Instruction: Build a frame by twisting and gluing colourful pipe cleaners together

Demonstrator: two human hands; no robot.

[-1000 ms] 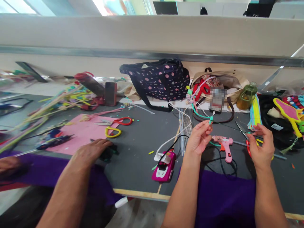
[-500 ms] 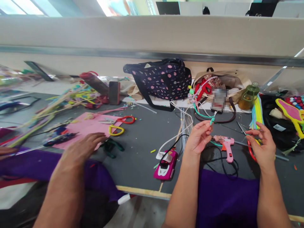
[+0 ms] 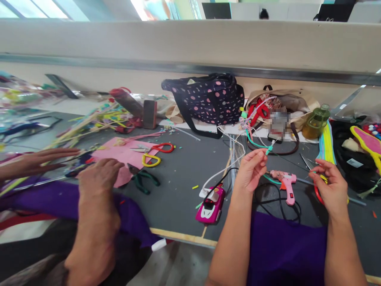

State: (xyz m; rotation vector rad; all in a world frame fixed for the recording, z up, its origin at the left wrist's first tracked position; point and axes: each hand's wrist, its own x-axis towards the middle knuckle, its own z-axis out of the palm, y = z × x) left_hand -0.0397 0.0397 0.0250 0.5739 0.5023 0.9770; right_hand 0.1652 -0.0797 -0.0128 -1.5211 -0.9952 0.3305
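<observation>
Bench: dark grey, strewn with craft bits.
Cloth: purple, draped over the near edge between the forearms.
Bag: dotted, at the far edge against the wall.
Sheet: pink, flat, left of centre; co-worker's hand at its near edge.
Left hand: raised over the bench, thumb and forefinger pinched on the teal piece.
Right hand: well apart to the right, fingertips pinched together; too small to tell on what.
Glue gun: pink, lying between the hands.
Car: pink toy, beside the left forearm.
Teal piece: at the left fingertips, on a thin strand, above the bench beyond the glue gun.
</observation>
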